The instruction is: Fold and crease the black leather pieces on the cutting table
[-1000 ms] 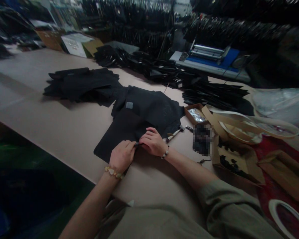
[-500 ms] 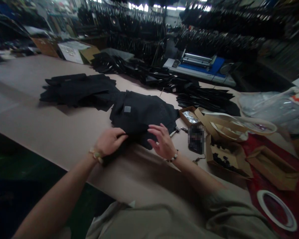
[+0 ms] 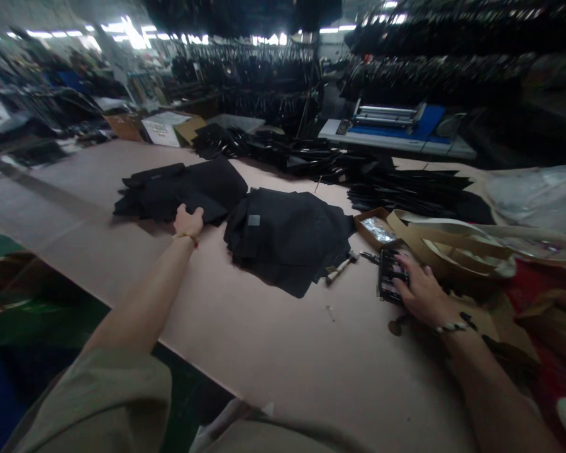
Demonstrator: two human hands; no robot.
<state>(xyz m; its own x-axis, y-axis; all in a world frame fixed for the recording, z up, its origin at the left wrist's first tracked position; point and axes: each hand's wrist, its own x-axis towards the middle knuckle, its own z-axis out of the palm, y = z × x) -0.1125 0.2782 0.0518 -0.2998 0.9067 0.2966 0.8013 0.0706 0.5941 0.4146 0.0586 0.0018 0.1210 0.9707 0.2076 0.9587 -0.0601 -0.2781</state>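
Note:
My left hand (image 3: pixel 188 221) reaches out to the near edge of the left pile of black fabric pieces (image 3: pixel 212 182), fingers apart. Whether its fingertips have hold of a piece is hard to see. On the right, my right hand (image 3: pixel 424 289) lies over a smartphone (image 3: pixel 387 277), thumb and fingers spread and touching its screen. Between my hands sits a second stack of black fabric pieces (image 3: pixel 297 229) with a small grey square on top. A small hammer (image 3: pixel 342 267) rests against that stack's right side.
Long rows of black pieces (image 3: pixel 306 157) line the table's far side. Cardboard boxes (image 3: pixel 434 242), a shallow box with a clear packet (image 3: pixel 378 229) and plastic wrapping (image 3: pixel 542 195) crowd the right. A machine with rollers (image 3: pixel 387 119) stands behind.
My hands have parted from the middle stack's near edge, where the left pinched a piece. The left moved to the left pile, the right to the phone. The view has shifted too.

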